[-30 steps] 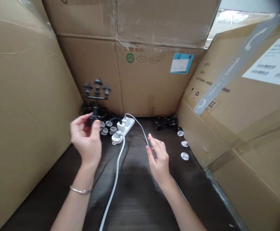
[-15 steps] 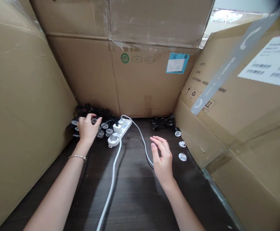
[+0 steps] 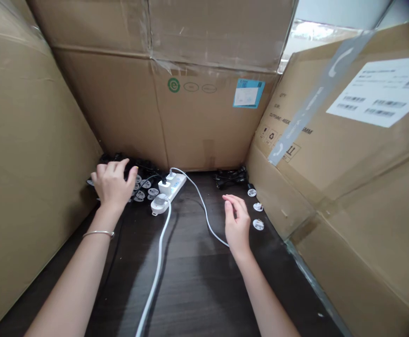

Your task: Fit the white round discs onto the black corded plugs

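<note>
My left hand [image 3: 113, 187] hovers over a pile of black cable pieces with white round ends [image 3: 152, 192] at the far left. Its fingers are bent and the thumb stands apart; no object shows in it, though its underside is hidden. Over the dark tabletop [image 3: 190, 281], my right hand [image 3: 237, 227] is held with slightly curled fingers and the thumb near them, nothing visible between. Left of it runs a thin white cable [image 3: 204, 208]. To its right lie two white round discs [image 3: 258, 224] and a black piece with a white round end [image 3: 251, 192].
A white power strip [image 3: 158, 206] with white plug adapters [image 3: 164, 187] stands mid-back. A thick white cord [image 3: 160, 257] runs from it toward me. Black cables [image 3: 230, 178] lie at the back right. Cardboard boxes [image 3: 197, 126] wall the left, back and right.
My left hand has shifted left over the pile and its fingers have spread out. On my right hand, the thumb has come closer to the fingers. The view has turned slightly right.
</note>
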